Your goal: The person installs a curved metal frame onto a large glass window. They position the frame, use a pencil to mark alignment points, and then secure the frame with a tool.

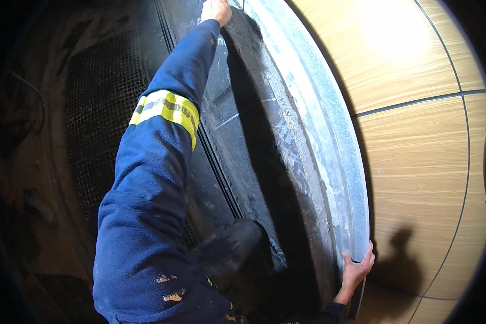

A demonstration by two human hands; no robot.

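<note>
A long pale grey speckled slab [337, 146] runs from the top of the view to the lower right, standing close to a wood-grain wall. Around its near end, my right hand [358, 268] is closed, with the thumb on one side and fingers on the other. Far ahead at the top edge, my left hand [217, 11] has its fingers bent together. What it grips is too cut off to make out. The left arm is stretched out in a blue sleeve [151, 156] with a yellow reflective band. Rough grey mortar [294, 116] lies along the slab's left side.
Wood-grain panels [416, 162] with dark seams stand on the right. On the left lie a dark perforated mat [105, 102] and a grooved black metal track [220, 175]. A dusty dark boot or trouser leg [229, 248] is below. Dusty dark sheeting [227, 108] covers the floor between.
</note>
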